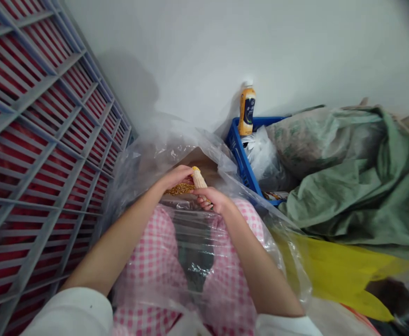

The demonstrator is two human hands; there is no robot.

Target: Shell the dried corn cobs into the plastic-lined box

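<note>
A corn cob (199, 179) stands tilted between my hands, mostly bare and pale, with some yellow kernels left near its upper end. My right hand (214, 199) is closed around its lower part. At the upper end, the fingers of my left hand (179, 176) are closed against the cob near the yellow kernels; its fingertips are partly hidden. Beneath them, loose corn kernels (180, 188) lie in a box-like brown container lined with a clear plastic bag (144, 161). The plastic also spreads over my knees in pink checked trousers (155, 252).
A grey slatted crate wall (55, 144) with red behind it rises at left. To the right is a blue basket (243, 161) with an orange drink bottle (247, 109) and white plastic bags. Beyond lie green sacking (358, 200) and a yellow sheet (333, 266). A white wall stands behind.
</note>
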